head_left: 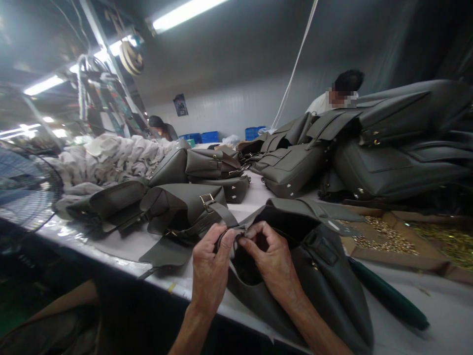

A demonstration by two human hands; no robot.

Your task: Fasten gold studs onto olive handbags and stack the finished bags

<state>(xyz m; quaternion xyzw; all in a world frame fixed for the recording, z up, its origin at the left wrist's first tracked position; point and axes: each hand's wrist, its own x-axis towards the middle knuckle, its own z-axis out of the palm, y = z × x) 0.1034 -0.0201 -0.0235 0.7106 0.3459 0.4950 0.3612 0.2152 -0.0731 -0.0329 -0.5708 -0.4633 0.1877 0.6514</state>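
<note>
An open dark olive handbag (325, 281) lies on the white worktable (443, 315) in front of me. My left hand (210, 276) pinches the bag's rim at its near left corner, where a strap (225, 213) joins. My right hand (273, 259) grips the same rim just to the right, fingers curled over the edge into the dark opening. Thumbs and fingertips of both hands almost meet on the rim. A second olive handbag (181, 207) with a brass buckle lies just behind my left hand.
More olive bags are stacked at the back right (399, 148) and middle (210, 167). Grey cloth pouches (111, 155) are heaped at the left. Cardboard trays of small brass hardware (388, 236) sit right. A fan (22, 192) stands far left. Two people work beyond the table.
</note>
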